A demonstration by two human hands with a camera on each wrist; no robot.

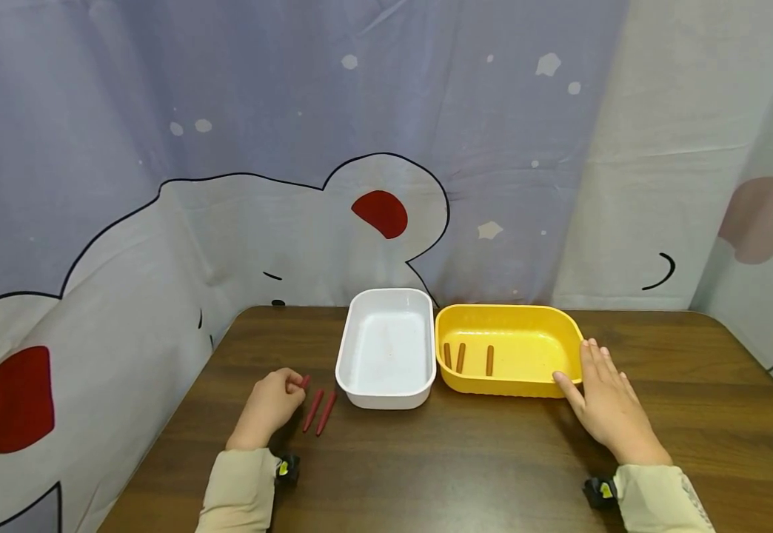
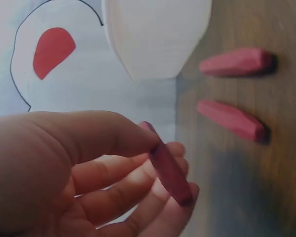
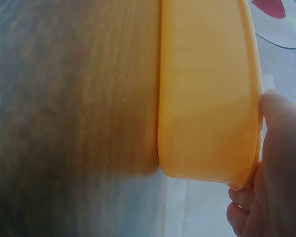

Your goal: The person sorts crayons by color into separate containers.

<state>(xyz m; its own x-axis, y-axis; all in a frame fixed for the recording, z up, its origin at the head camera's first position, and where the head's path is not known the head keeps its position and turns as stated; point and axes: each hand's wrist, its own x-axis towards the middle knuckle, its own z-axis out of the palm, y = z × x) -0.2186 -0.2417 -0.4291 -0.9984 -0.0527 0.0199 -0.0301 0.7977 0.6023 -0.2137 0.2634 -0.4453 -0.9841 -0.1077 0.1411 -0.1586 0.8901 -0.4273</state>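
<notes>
The left grip (image 1: 269, 403) pinches a red stick (image 2: 170, 173) near two more sticks (image 1: 313, 411) on the surface (image 1: 480, 459) — light but sure should serve. The right grip (image 1: 606, 403), fingers straight, touches the yellow tub (image 1: 500, 387); gentle pressure would steady it.

held red stick (image 1: 305, 381) part-hidden by left hand (image 1: 269, 401), sleeves (image 1: 238, 490) cut off

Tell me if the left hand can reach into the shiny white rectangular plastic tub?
Probably yes: the left hand, pinching a slim dark-red stick, is near the white tub, whose top is open. Only two matching red sticks lie flat on the brown wooden table between them.
</notes>
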